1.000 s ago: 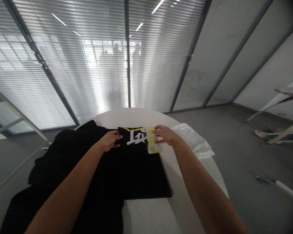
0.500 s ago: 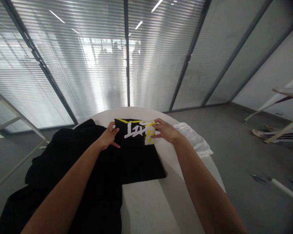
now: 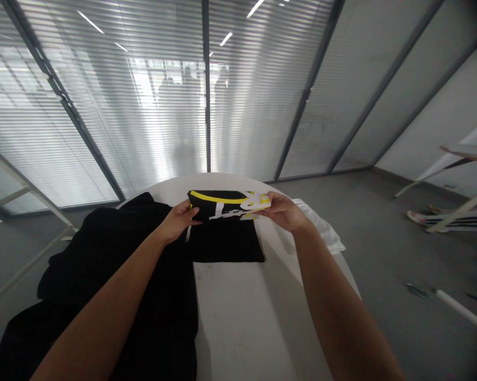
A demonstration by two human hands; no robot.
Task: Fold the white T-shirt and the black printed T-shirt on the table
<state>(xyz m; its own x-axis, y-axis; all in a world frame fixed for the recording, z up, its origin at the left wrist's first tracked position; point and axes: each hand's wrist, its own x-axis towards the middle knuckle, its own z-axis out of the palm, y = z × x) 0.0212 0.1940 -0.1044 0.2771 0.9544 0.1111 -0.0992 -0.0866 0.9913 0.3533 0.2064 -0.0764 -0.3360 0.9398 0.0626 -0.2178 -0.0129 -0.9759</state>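
Observation:
A black garment (image 3: 226,241) with white lettering and a yellow stripe lies partly on the round white table (image 3: 238,317), its printed part lifted and bent over toward me. My left hand (image 3: 178,219) pinches the left end of that printed part, thumb on top. At the opposite end my right hand (image 3: 284,211) grips the white and yellow corner, with some fingers hidden behind the cloth. The lower black part hangs or rests flat below the print. Just left of it, under my left forearm, spreads a heap of black cloth (image 3: 103,248).
White cloth (image 3: 320,227) lies at the table's right edge. A white metal frame (image 3: 27,196) stands on the left. On the floor to the right are pliers (image 3: 416,290) and a white tube (image 3: 462,309). A glass partition with blinds (image 3: 246,106) rises behind the table.
The printed part has tipped over, so its face looks narrower and the yellow stripe shows more. Its lower black edge has drawn away from me. My right hand has shifted slightly right.

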